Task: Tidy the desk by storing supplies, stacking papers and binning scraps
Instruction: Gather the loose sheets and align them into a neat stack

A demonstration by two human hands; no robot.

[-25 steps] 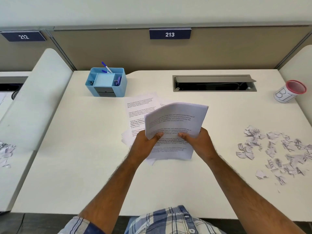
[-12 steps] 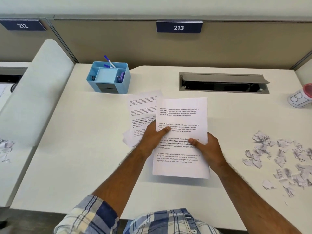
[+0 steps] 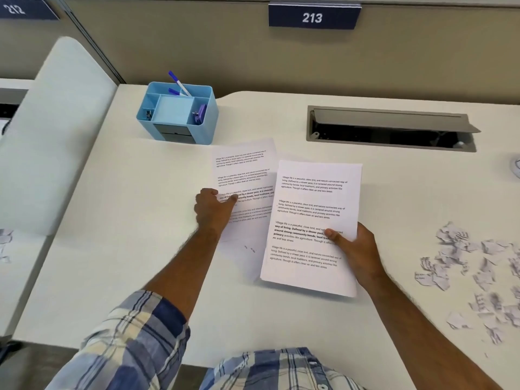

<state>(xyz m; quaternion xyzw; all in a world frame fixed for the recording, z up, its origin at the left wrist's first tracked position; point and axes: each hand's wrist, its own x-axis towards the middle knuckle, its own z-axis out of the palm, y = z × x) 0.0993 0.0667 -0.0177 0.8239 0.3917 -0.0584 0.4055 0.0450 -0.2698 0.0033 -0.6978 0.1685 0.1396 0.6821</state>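
My right hand holds a neat stack of printed papers by its right edge, thumb on top; the stack lies on the white desk. To its left lie loose printed sheets, fanned a little. My left hand pinches the left edge of the top loose sheet, thumb on the text. A heap of torn paper scraps is spread at the right. A light blue desk organizer with pens stands at the back left.
An open grey cable tray is set into the desk at the back. A white divider panel borders the left side, with more scraps beyond it. A cup's edge shows at the far right.
The stack came down flat onto the desk, held by my right hand alone. My left hand let go of it and moved left onto the loose sheets.
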